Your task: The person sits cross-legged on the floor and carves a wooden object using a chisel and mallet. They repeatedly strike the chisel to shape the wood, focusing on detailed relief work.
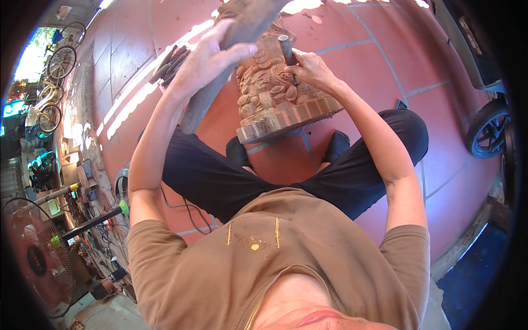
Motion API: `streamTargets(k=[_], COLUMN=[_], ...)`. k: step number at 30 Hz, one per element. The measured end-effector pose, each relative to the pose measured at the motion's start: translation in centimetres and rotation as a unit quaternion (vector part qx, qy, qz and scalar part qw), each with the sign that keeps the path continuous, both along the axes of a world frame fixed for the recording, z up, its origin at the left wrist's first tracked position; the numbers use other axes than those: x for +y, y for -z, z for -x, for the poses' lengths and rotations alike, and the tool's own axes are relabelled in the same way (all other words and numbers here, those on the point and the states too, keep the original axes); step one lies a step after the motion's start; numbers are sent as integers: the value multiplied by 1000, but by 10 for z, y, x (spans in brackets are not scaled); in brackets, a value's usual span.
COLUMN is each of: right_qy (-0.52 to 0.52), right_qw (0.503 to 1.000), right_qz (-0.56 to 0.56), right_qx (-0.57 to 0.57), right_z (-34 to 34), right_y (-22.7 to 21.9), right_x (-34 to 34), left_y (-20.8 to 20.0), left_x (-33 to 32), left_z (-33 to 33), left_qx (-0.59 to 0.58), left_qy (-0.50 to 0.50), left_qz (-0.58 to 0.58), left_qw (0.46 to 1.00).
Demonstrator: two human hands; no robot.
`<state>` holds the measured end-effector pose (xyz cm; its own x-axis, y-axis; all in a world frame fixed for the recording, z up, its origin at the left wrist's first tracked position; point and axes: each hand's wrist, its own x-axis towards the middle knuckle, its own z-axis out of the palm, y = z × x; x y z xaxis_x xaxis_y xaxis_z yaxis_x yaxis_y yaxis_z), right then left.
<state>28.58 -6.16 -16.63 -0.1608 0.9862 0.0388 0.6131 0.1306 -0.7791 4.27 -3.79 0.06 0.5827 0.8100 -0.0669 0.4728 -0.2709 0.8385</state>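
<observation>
My left hand (212,60) is around a long, club-shaped wooden mallet (201,104), its thumb lying across the wood. The mallet slants from near my left knee up past the far part of the work, its upper end smeared by motion. In my right hand (312,70) is a chisel (286,49) with a round wooden handle, its blade pointing down at the carving. Between my feet stands a brown wood carving (267,91) with dense raised relief and a stepped, block-like base edge nearest me. The mallet covers part of its left side.
Several dark, slender tools (169,65) lie on the red tiled floor (379,77) left of the carving. A standing fan (38,264) and cords are at lower left, bicycles (60,63) at far left. A motorbike wheel (488,132) stands at right.
</observation>
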Motion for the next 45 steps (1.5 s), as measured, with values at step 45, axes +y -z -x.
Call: streamTargets(k=[45], right_qy=[65], right_qw=[996], right_qz=[36], right_qx=[55], right_z=[-20], right_y=[13], right_x=[6], left_y=[52], left_x=[14], left_z=[10], left_qx=[-27], left_qy=[-10], left_qz=[27], left_qw=[999])
